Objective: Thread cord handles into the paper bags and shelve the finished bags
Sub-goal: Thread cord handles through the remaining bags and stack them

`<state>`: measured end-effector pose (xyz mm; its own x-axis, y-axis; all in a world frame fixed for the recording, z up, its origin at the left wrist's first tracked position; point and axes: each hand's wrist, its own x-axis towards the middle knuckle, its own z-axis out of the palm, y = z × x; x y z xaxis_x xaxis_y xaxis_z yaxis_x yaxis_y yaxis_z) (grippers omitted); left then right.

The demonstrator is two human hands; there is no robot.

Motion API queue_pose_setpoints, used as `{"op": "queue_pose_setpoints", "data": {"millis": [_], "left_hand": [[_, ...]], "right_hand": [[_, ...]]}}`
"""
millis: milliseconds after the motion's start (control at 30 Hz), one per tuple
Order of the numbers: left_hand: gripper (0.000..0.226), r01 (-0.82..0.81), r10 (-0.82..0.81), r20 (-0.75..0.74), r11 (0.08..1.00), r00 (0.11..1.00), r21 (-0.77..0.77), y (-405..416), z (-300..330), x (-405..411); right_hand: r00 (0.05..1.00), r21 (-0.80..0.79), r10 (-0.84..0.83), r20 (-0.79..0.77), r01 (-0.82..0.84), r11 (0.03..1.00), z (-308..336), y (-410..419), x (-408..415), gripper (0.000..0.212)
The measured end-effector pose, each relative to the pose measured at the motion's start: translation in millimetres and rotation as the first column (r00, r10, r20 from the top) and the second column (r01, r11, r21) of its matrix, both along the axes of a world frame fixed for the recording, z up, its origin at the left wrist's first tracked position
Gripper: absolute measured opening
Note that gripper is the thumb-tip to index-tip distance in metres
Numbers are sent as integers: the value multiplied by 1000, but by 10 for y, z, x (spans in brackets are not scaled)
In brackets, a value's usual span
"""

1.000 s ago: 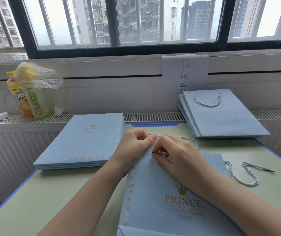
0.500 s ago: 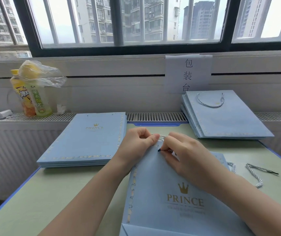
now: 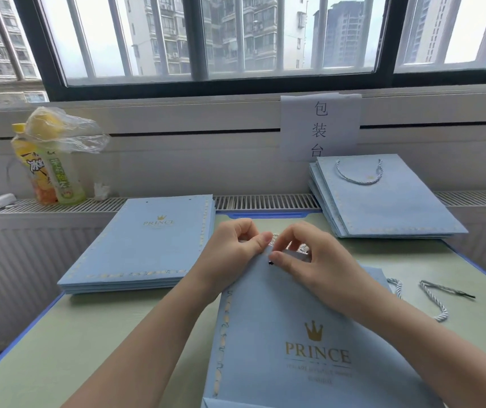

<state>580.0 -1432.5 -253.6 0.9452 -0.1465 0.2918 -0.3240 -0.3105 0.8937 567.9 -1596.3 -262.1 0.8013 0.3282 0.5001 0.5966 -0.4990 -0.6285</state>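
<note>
both hands point(image 3: 233, 251) point(image 3: 312, 260) pinch cord point(image 3: 275, 240) at bag point(image 3: 294, 334) top edge.

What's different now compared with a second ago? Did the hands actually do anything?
Little changed. The right hand worked its pinch along the cord, so the dark cord tip now shows at the bag top edge. The left hand kept pinching that edge. Both bag stacks and the loose cord stayed put.

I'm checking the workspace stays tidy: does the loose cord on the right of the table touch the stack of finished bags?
Apart. The head view shows bare green table between the loose cord and the stack of finished bags behind it.
</note>
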Motion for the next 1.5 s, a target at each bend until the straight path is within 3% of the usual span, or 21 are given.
{"op": "queue_pose_setpoints", "data": {"millis": [100,233,367,600,933,1067,1233,1333,1400,1500], "left_hand": [[33,-15,14,16,1000,1000,17,-11,-6,-13],[33,6,-6,26,1000,1000,-11,-4,20,-28],[34,71,-75,-58,995,995,-66,11,39,-46],[21,300,-326,-225,943,918,-141,90,53,-84],[36,305,-343,-286,937,895,-170,97,58,-69],[41,194,-214,-237,976,948,-102,62,32,-36],[52,-81,84,-29,992,996,96,88,-3,48],[57,-229,191,146,920,971,319,113,-64,96],[56,-341,268,222,834,937,433,125,-98,106],[53,-432,355,248,762,902,483,156,-88,111]], "right_hand": [[998,-34,-32,-49,31,999,9,-2,-6,18],[995,-88,-97,12,98,991,-9,21,-51,19],[994,-61,-105,-21,104,993,-13,42,-80,20],[1000,-85,-8,19,10,996,15,77,-125,16],[990,-89,45,132,-33,996,2,31,-66,18],[973,-183,101,209,-62,981,18,-32,-21,26],[972,-343,85,217,-5,939,16,-77,39,25],[909,-405,35,416,151,902,-44,-58,61,33],[856,-351,-12,516,224,909,-39,-58,55,31],[821,-217,-92,563,254,943,46,-87,28,25]]}}
